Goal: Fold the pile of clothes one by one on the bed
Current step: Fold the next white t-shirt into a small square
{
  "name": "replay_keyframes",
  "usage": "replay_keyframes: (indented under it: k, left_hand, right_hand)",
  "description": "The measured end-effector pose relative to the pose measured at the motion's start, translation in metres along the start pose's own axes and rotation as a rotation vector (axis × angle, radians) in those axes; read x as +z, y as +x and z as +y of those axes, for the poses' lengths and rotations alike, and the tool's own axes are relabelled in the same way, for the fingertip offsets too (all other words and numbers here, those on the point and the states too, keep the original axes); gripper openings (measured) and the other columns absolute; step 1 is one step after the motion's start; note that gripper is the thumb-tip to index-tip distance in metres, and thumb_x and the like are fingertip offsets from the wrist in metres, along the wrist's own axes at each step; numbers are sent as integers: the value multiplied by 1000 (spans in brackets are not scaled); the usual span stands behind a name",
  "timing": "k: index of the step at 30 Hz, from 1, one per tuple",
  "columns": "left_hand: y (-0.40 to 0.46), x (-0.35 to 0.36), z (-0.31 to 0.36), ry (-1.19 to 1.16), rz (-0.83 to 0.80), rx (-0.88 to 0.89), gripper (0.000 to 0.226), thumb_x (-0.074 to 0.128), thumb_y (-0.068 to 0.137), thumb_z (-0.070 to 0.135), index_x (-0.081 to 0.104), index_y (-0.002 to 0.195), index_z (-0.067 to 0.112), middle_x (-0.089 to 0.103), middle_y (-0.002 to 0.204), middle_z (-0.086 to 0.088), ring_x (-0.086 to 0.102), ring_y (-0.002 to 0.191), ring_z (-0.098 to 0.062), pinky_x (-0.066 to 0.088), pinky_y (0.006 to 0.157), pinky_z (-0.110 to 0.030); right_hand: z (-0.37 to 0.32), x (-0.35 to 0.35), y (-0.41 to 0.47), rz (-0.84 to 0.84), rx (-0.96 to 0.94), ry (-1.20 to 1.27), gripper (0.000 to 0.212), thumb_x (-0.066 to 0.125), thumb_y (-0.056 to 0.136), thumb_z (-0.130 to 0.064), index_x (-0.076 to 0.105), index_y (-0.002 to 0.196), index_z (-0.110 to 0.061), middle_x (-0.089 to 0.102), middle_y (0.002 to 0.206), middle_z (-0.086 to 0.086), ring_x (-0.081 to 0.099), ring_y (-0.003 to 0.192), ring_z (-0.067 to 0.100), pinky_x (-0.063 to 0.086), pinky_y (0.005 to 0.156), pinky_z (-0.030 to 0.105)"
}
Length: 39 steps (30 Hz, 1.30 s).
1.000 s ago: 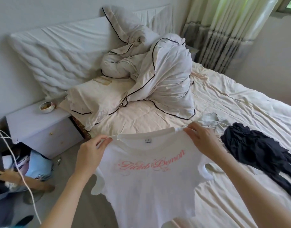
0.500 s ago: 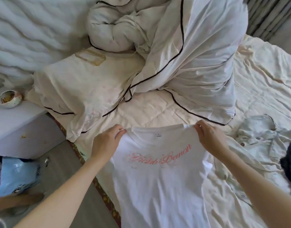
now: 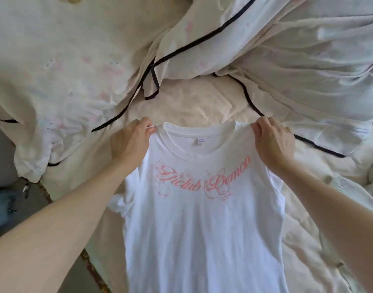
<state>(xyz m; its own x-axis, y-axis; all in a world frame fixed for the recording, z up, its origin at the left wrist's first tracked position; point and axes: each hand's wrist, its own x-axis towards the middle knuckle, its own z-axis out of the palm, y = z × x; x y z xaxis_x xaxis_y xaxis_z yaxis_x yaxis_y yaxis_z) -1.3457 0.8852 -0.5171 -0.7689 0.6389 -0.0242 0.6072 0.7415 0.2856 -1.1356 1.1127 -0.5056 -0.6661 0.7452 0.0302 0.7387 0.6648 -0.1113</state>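
A white T-shirt (image 3: 202,229) with pink script lettering across the chest lies front up on the cream bed sheet (image 3: 198,106), collar pointing away from me. My left hand (image 3: 130,142) pinches its left shoulder beside the collar. At the other shoulder my right hand (image 3: 274,142) pinches the fabric the same way. The shirt's body runs down toward me and out of the bottom of the view. One short sleeve bunches under my left forearm.
A crumpled white duvet (image 3: 297,49) with black piping fills the far side of the bed. A pale garment (image 3: 358,195) shows at the right edge. The bed's edge and grey floor (image 3: 27,199) lie at lower left.
The shirt has come down from hanging in the air to lying on the sheet. I have leaned in closer, so the nightstand and the dark garment have left the view.
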Motion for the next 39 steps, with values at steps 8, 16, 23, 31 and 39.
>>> replay_keyframes:
  k: [8, 16, 23, 31, 39]
  left_hand:
    - [16, 17, -9, -72, -87, -22, 26, 51, 95, 37, 60, 102, 13, 61, 101, -10, 59, 91, -35, 43, 66, -41]
    - [1, -20, -37, -657, -411, -287, 35, 56, 94, 28, 55, 125, 11, 61, 107, 2, 58, 96, -4, 43, 86, -14]
    - [-27, -55, -60, -885, -635, -350, 20, 63, 89, 16, 66, 105, 4, 72, 98, -8, 66, 85, -14, 50, 73, -20]
    - [-18, -65, -76, -636, -432, -161, 16, 68, 83, 40, 66, 78, 25, 53, 56, -10, 47, 55, -14, 37, 57, -26]
    - [-55, -70, -108, -657, -579, -351, 11, 70, 83, 35, 69, 73, 31, 69, 69, 13, 61, 63, 2, 44, 57, -13]
  right_hand:
    - [-2, 40, 13, -78, 62, -20, 33, 37, 101, -30, 57, 96, -4, 61, 92, 17, 54, 93, 36, 26, 82, 41]
    - [-42, 15, -18, -15, 45, 124, 36, 51, 95, -22, 53, 126, -4, 50, 130, 20, 44, 122, 37, 26, 108, 49]
    - [-132, 17, -126, -159, -229, 331, 47, 64, 87, -14, 54, 132, -5, 47, 141, 17, 42, 132, 38, 29, 107, 61]
    - [-151, 24, -158, -290, -279, 250, 54, 69, 84, -25, 53, 134, -11, 44, 144, 16, 39, 133, 41, 30, 102, 64]
    - [-164, 15, -173, -262, -288, 244, 58, 72, 82, -31, 54, 134, -15, 45, 144, 16, 40, 133, 38, 31, 103, 63]
